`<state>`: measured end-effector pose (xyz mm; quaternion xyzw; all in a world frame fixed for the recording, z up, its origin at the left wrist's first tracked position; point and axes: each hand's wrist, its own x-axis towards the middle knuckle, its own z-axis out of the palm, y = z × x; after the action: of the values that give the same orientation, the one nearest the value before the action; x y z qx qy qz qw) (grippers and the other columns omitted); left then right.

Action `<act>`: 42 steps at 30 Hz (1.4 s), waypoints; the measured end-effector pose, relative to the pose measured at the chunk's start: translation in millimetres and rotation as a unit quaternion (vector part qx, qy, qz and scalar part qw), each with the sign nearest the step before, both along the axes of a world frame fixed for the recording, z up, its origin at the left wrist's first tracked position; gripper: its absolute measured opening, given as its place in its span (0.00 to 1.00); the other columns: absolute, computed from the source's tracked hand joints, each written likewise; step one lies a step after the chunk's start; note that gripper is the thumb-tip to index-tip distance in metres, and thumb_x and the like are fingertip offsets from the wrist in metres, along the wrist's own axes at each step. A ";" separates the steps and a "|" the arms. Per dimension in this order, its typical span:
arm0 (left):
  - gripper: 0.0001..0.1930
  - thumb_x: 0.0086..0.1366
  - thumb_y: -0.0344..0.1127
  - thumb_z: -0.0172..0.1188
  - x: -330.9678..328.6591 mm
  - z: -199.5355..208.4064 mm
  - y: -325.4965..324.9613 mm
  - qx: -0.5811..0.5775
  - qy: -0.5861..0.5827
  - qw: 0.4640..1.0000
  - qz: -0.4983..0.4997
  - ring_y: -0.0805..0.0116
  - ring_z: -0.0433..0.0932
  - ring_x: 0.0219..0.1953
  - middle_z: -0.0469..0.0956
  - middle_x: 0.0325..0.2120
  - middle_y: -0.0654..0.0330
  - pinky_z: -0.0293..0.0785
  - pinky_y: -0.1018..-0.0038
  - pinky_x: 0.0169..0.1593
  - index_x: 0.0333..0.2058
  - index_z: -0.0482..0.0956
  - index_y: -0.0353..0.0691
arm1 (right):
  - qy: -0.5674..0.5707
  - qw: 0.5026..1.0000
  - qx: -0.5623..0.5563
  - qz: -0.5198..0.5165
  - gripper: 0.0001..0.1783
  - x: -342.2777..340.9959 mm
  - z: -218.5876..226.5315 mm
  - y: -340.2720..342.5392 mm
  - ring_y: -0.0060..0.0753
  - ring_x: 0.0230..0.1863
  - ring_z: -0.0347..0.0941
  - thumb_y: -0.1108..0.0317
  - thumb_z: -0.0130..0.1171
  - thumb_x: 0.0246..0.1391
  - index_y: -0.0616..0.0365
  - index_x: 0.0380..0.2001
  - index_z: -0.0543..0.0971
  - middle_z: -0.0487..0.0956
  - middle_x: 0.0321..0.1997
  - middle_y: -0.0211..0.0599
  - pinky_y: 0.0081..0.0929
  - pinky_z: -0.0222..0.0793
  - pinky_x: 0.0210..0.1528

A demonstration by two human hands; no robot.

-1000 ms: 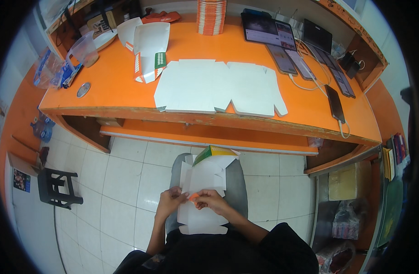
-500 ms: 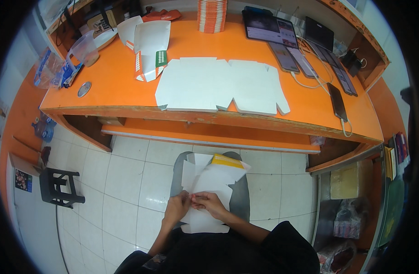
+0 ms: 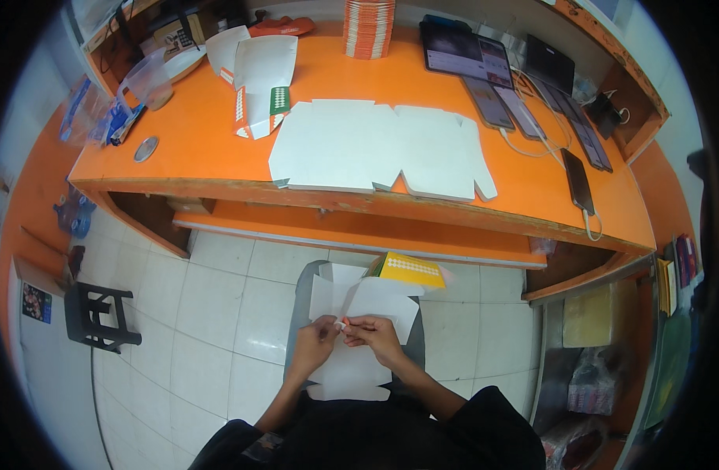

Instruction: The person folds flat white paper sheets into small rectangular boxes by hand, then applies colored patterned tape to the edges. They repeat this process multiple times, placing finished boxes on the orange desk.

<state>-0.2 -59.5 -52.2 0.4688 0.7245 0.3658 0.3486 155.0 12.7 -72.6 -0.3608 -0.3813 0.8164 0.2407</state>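
Note:
Across my lap lies a partly folded cardboard box, white inside, with a yellow patterned panel standing up at its far right. My left hand pinches a small tab at the box's middle fold. Close beside it on the right, my right hand pinches the same spot, where a bit of orange-red and white shows between the fingertips. Exactly how the tab sits in the fingers is hidden. Ahead on the orange desk rests a stack of flat white box blanks.
The orange desk spans the front. On it are a part-folded box, a tall stack of orange-and-white cartons, a plastic tub, a tablet and several phones with cables. A black stool stands at left.
Both hands have shifted slightly right and away from me, still pinching. The box's far right side has tilted up, showing more of the yellow panel. My view has turned slightly.

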 end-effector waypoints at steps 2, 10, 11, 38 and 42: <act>0.12 0.64 0.35 0.58 3.5 6.2 3.3 0.018 0.032 0.999 -0.002 0.68 0.81 0.28 0.81 0.24 0.51 0.74 0.75 0.33 0.39 0.77 0.30 | 0.026 0.999 0.002 -0.021 0.17 -0.1 -1.6 -0.7 0.29 0.31 0.79 0.71 0.61 0.55 0.68 0.47 0.76 0.81 0.38 0.41 0.23 0.78 0.35; 0.10 0.63 0.34 0.57 10.8 17.8 14.7 0.049 -0.050 0.997 0.019 0.56 0.83 0.32 0.81 0.27 0.47 0.77 0.69 0.37 0.37 0.78 0.32 | -0.022 0.997 0.060 -0.038 0.17 2.7 -0.5 2.8 0.24 0.35 0.78 0.69 0.63 0.53 0.65 0.46 0.78 0.81 0.37 0.38 0.17 0.71 0.27; 0.10 0.64 0.34 0.57 10.5 17.8 15.4 0.078 -0.061 0.995 0.016 0.57 0.83 0.32 0.81 0.27 0.47 0.77 0.70 0.37 0.37 0.79 0.32 | -0.028 0.995 0.078 -0.050 0.17 1.2 0.0 2.4 0.24 0.34 0.78 0.69 0.63 0.53 0.64 0.45 0.78 0.81 0.37 0.37 0.16 0.69 0.25; 0.06 0.61 0.28 0.56 1.2 42.9 24.9 0.098 -0.005 0.995 -0.028 0.44 0.79 0.33 0.79 0.28 0.42 0.75 0.62 0.36 0.35 0.78 0.33 | 0.010 0.981 0.165 -0.106 0.09 -15.0 -5.5 7.8 0.21 0.35 0.77 0.73 0.63 0.52 0.65 0.36 0.80 0.81 0.33 0.36 0.18 0.73 0.39; 0.06 0.63 0.27 0.56 3.4 47.8 23.6 0.082 -0.004 0.995 -0.052 0.56 0.82 0.39 0.81 0.31 0.44 0.78 0.70 0.43 0.36 0.76 0.28 | -0.020 0.977 0.193 -0.084 0.08 -11.4 -4.8 16.0 0.22 0.33 0.76 0.74 0.61 0.53 0.66 0.36 0.79 0.81 0.33 0.37 0.20 0.72 0.39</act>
<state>3.1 -35.9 -4.4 0.5313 0.6656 0.4069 0.3303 143.6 28.7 -77.4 -0.3540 -0.5048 0.6971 0.3659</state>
